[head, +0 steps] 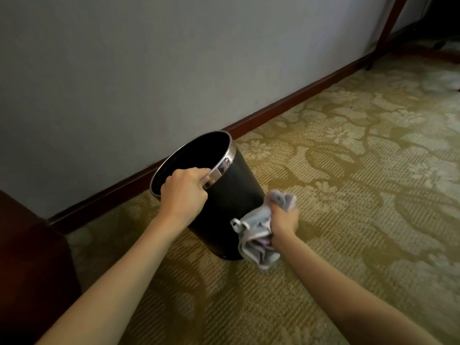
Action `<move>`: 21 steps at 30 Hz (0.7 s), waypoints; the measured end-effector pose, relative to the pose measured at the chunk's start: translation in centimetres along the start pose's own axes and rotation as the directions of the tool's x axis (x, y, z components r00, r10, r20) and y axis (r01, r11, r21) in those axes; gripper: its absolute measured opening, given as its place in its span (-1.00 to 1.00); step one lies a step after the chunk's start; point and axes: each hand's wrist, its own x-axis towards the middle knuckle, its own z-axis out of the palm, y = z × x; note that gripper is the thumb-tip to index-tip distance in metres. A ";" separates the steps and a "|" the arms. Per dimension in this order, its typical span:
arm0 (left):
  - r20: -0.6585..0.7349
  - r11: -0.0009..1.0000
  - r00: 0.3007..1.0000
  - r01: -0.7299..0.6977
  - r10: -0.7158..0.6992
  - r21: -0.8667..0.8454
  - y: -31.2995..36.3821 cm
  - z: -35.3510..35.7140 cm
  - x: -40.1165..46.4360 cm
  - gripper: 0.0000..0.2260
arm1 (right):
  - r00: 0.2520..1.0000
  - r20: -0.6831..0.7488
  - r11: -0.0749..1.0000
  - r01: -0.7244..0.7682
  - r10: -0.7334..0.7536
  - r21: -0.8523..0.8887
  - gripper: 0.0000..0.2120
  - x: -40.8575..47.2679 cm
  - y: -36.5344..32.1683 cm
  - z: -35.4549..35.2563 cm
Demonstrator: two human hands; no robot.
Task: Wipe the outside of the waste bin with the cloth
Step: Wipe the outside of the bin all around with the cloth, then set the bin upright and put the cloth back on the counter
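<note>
at the far left a dark wooden piece of furniture (29, 257) is cut off by the frame edge, so only a reddish-brown corner of it shows. behind it runs a pale wall (149, 58) with a dark wooden skirting board (286, 105) along its foot.

the left hand (184, 192) grips the chrome rim (219, 170) of the waste bin (239, 185), fingers curled over the edge and into the mouth; the fingertips are hidden inside. the bin is black, standing on the patterned carpet (348, 195) close to the wall, tilted so its mouth leans up and to the left toward the wall and its long axis runs down to the right, to the base nearer the person. the inside is too dark to tell whether anything lies in it. the base is partly hidden behind the cloth.

the cloth (256, 232), pale grey and crumpled, rests against the lower right side of the bin, a loose end hanging toward the carpet. the right hand (285, 220) is clenched round it, fingers buried in the folds, so they cannot be told apart.

at the upper right a dark wooden furniture leg (383, 36) slants down to the floor, its top cut off; the corner beyond it is dim and blurred.
</note>
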 end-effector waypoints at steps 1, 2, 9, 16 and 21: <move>-0.012 1.000 1.000 0.006 -0.006 0.005 0.1 0.1 -0.2 -0.86 | 0.999 0.025 0.999 0.036 -0.037 0.023 -0.63 -0.1 -1.3 0.7; -0.015 1.000 1.000 0.025 -0.025 0.007 0.2 0.2 -0.1 -0.83 | 0.993 0.071 0.995 0.090 -0.093 0.052 -0.63 -0.4 -3.1 1.5; 0.074 1.000 0.997 0.019 -0.020 0.014 -0.8 -0.4 -0.6 -0.79 | 0.801 0.285 0.847 0.524 -0.526 0.088 -0.64 -3.5 -12.5 6.5; 0.082 0.991 0.995 0.058 -0.048 -0.121 -2.3 -1.7 -2.7 -0.77 | 0.963 0.154 0.916 0.261 -0.223 -0.305 -0.63 2.4 -4.1 1.7; 0.103 0.992 0.995 0.007 0.006 -0.122 -1.3 -1.1 -3.3 -0.75 | 0.984 0.115 0.945 0.167 -0.139 -0.283 -0.54 2.0 0.8 -2.0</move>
